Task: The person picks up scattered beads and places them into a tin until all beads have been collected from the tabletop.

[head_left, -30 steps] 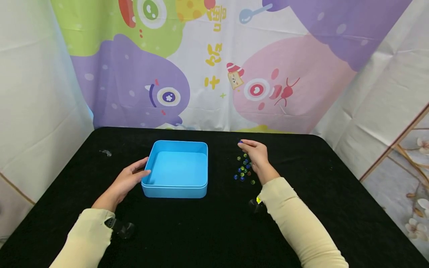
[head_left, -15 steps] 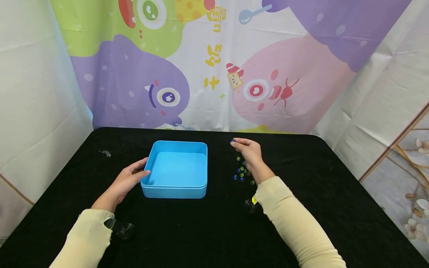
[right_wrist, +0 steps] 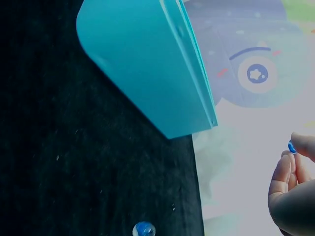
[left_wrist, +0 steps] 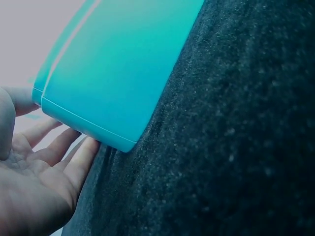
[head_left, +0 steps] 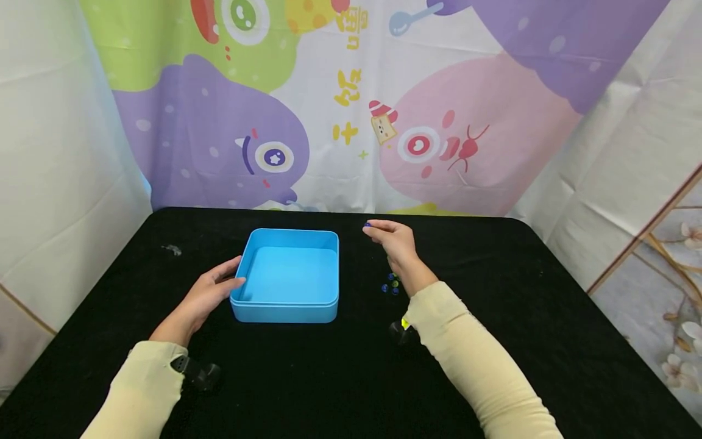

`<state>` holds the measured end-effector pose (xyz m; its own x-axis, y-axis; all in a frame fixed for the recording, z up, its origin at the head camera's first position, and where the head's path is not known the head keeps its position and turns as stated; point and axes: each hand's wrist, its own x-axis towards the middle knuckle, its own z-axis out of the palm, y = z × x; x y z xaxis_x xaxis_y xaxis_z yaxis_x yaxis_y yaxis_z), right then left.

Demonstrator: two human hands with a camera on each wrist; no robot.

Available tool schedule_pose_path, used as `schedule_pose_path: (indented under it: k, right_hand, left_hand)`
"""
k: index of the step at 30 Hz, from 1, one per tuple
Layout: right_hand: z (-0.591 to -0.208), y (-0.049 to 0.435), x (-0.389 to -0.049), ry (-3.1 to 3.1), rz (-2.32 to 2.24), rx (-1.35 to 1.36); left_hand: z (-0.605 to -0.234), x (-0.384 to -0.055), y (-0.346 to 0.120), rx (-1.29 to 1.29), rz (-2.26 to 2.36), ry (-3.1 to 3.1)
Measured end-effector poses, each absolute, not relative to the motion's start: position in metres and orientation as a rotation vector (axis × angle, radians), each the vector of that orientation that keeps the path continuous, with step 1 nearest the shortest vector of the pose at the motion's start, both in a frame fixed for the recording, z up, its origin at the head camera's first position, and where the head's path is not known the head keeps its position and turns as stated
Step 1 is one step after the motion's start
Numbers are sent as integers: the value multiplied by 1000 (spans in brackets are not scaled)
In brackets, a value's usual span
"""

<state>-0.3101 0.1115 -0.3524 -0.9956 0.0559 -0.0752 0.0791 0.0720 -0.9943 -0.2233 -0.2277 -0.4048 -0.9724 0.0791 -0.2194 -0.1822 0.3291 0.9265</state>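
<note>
A small, round blue glass marble (head_left: 367, 225) is held up in the air over the far part of a black, cloth-covered desk (head_left: 307, 378), pinched between thumb and fingertips of a person's right hand (head_left: 396, 245); we see that grip closed to about the marble's own width. Well apart, to its left, stands a square, open-topped light-blue plastic box (head_left: 284, 313). The left hand (head_left: 203, 299) holds the box's left side, its grip parted only by the wall, the thumb over the rim and the fingers against the outside (our left wrist view shows them near a corner). Below the right hand, we spot a loose group of blue and yellow-green glass marbles (head_left: 385, 288) on the desk, part of it hidden by the wrist. Cream long sleeves (head_left: 137, 387) cover both arms, and a small black camera (head_left: 202, 375) rides on the left wrist. Behind, we see a white fabric curtain (head_left: 340, 177) printed with green, purple and pink cartoon creatures.
</note>
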Motion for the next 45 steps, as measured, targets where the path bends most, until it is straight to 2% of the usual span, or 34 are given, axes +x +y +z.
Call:
schedule_pose_path:
  k: [45]
  right_hand:
    - [-348,26,-292,2205,-2060,-4]
  left_hand:
    - [-405,-222,-225,-77,1754,2354]
